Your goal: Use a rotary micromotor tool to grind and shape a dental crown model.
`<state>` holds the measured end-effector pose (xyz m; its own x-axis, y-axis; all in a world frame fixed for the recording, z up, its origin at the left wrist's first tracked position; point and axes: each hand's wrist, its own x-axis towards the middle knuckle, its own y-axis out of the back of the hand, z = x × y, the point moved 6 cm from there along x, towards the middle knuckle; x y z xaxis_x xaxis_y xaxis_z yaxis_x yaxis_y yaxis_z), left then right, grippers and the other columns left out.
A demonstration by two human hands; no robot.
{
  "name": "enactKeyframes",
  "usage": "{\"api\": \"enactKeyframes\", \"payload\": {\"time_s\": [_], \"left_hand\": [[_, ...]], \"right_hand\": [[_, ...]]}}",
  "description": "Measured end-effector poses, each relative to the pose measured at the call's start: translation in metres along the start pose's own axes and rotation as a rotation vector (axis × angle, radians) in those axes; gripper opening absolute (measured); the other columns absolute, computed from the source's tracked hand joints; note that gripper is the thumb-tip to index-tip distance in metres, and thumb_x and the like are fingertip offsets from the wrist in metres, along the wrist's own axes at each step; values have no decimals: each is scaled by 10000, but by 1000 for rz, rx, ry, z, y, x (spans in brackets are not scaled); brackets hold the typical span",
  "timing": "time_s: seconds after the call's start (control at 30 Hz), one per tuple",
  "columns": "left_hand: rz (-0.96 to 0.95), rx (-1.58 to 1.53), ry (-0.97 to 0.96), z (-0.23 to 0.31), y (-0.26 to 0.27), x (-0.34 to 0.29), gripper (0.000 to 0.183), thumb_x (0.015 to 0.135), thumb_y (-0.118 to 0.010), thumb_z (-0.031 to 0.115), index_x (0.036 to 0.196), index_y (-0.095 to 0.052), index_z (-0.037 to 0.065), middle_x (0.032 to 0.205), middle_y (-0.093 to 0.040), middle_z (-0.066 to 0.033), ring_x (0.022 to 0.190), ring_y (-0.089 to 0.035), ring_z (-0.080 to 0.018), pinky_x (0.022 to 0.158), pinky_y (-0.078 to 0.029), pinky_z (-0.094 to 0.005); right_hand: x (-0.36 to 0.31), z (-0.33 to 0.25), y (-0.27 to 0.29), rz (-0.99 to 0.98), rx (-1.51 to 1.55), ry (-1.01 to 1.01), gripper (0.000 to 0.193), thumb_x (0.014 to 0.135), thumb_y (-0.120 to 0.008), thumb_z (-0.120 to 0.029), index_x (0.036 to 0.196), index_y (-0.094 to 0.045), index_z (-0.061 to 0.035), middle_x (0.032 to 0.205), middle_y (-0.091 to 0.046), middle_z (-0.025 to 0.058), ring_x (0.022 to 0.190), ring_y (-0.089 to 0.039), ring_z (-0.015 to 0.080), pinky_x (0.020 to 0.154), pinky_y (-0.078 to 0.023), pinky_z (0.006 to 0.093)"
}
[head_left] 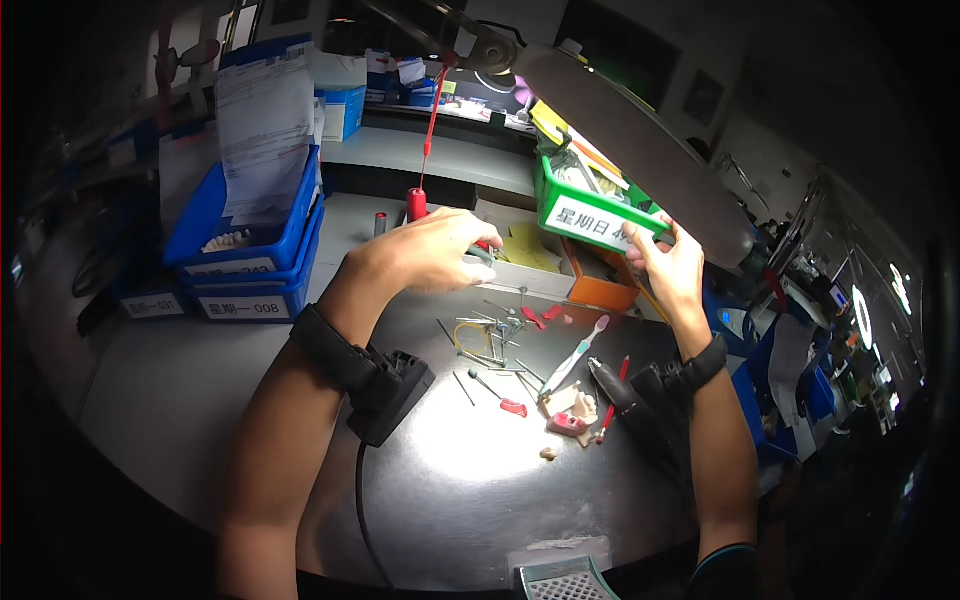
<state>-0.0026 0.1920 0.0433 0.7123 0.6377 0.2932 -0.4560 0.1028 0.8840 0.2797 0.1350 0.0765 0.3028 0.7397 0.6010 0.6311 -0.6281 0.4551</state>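
A dark metal-topped workbench (470,520) fills the lower middle, brightly lit in the centre. A long grey lamp head (630,140) slants over its far right side. To the left stands a stack of blue plastic bins (297,210); the upper one holds a pale dental cast and upright paper sheets.

An open box with an orange side (600,290) sits at the back of the bench, with yellow paper inside. Above it is a green plastic bin (602,208), tilted and loaded with papers and a clutter of small items. The right hand (672,268) is closed on that bin's near right corner, thumb against the labelled front and fingers at the rim. The left hand (430,250) is half curled, palm down, near the box's left end; something red and greenish shows at its fingertips, but I cannot tell whether it is gripped.

Just left of the right forearm lies a dark handpiece (610,385), near a white-and-blue toothbrush (575,355) and a thin red stick (606,422). Between them sits a pink-and-cream dental model (570,410). Slim metal burs (464,388) lie scattered further left, around a red scrap (513,408). A small tan fragment (549,454) rests just nearer than the model.
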Motion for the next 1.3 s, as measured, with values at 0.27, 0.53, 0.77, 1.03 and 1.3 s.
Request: {"api": "enactKeyframes", "payload": {"time_s": [0.27, 0.53, 0.77, 1.03, 1.3], "left_hand": [[-4, 7, -4, 0, -2, 2, 463, 859, -700, 320, 1265, -628, 111, 1039, -618, -130, 1099, -549, -273, 972, -438, -392], [-36, 56, -16, 5, -4, 0, 473, 871, -691, 293, 1288, -603, 86, 1110, -618, -136, 1138, -551, -280, 990, -435, -380], [-51, 51, 44, 12, -2, -1, 473, 882, -696, 280, 1307, -599, 97, 1193, -609, -140, 1005, -620, -221, 942, -483, -355], [-111, 64, -17, 20, -6, -1, 455, 898, -689, 295, 1285, -615, 69, 1224, -626, -154, 1030, -627, -238, 911, -514, -352], [-380, 21, -59, 38, -46, 4, 286, 863, -656, 205, 1082, -676, 22, 944, -692, -149, 904, -668, -259, 816, -526, -374]], "right_hand": [[35, 2, -56, -338, 232, -7, 789, 927, -692, -282, 1534, -251, -37, 1525, -349, 222, 1382, -399, 246, 1113, -359, 398], [26, -9, -41, -504, -78, 82, 631, 960, -632, -341, 1440, -429, 14, 1257, -605, 129, 1010, -553, 151, 896, -461, 318], [-103, -43, 47, -673, -306, -64, 356, 926, -682, -169, 1203, -578, 29, 1035, -664, 132, 938, -628, 112, 792, -510, 269], [-173, 26, 34, -545, -469, -49, 360, 925, -646, -272, 1155, -563, -8, 1044, -591, 212, 969, -599, 388, 839, -470, 431], [-119, 20, 52, -227, -563, 306, 358, 864, -657, -65, 1208, -558, -71, 1040, -578, 136, 952, -581, 333, 815, -439, 384]]}}
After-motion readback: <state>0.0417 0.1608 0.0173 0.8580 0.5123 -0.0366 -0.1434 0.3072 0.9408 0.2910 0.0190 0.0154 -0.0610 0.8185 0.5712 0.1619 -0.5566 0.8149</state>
